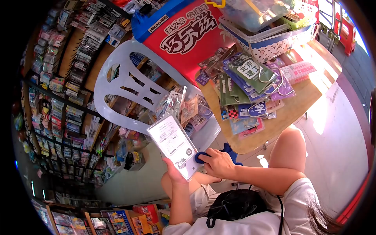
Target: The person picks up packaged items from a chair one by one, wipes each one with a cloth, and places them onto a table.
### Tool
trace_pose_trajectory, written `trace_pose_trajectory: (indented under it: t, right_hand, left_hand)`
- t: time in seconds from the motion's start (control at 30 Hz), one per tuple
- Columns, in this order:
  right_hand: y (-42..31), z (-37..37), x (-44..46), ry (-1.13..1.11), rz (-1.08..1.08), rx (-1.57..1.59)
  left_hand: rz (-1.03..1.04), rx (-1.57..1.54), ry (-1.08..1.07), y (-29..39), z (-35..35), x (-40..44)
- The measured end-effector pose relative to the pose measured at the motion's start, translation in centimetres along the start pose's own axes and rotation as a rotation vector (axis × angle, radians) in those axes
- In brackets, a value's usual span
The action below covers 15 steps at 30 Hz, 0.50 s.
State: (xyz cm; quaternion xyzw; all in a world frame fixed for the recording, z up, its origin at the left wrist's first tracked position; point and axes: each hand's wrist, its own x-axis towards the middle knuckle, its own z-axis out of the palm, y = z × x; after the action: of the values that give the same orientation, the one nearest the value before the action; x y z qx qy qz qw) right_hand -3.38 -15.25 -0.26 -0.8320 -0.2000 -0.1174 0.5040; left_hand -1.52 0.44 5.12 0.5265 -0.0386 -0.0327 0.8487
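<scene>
My left hand (176,171) grips the lower end of a flat white rectangular package (170,141), tilted in front of me. Small print, a barcode and dark round marks show on its upper face. In my right hand (220,163) is a dark blue cloth (232,153), bunched under the fingers against the package's right edge near its lower end. Past the package's top edge, clear-wrapped packets (190,109) lie on the seat of a pale blue plastic chair (102,88).
A wooden table (270,133) at the right bears a pile of green and purple pouches (250,74) with cords. Behind them stands a dotted basket (270,47), beside a red box (184,33). Shelves of packaged goods (74,86) line the left. A black bag (237,205) sits on my lap.
</scene>
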Motion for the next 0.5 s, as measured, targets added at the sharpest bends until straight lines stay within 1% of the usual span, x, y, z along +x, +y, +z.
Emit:
trace_pose_trajectory:
  t: [0.13,0.2,0.23,0.33,0.5]
  right_hand:
    - [-0.3,-1.3,1.1,0.098,0.091,0.057]
    - [0.0,-1.4,1.3,0.16,0.131,0.086]
    - [0.3,-1.3,1.3,0.159,0.145,0.111]
    - [0.4,-1.4,1.2,0.188,0.154,0.163]
    - [0.7,-1.3,1.3,0.243,0.14,0.222]
  left_hand:
    - [-0.115,0.013,-0.02,-1.7,0.2,-1.8]
    - [-0.168,0.055,-0.043,-2.3,0.8,-2.2]
    - [-0.207,0.023,-0.08,-2.5,0.6,-2.3]
    - [-0.208,0.069,-0.079,-2.6,0.6,-2.3]
    - [-0.299,0.116,-0.142,-1.0,2.7,-3.5]
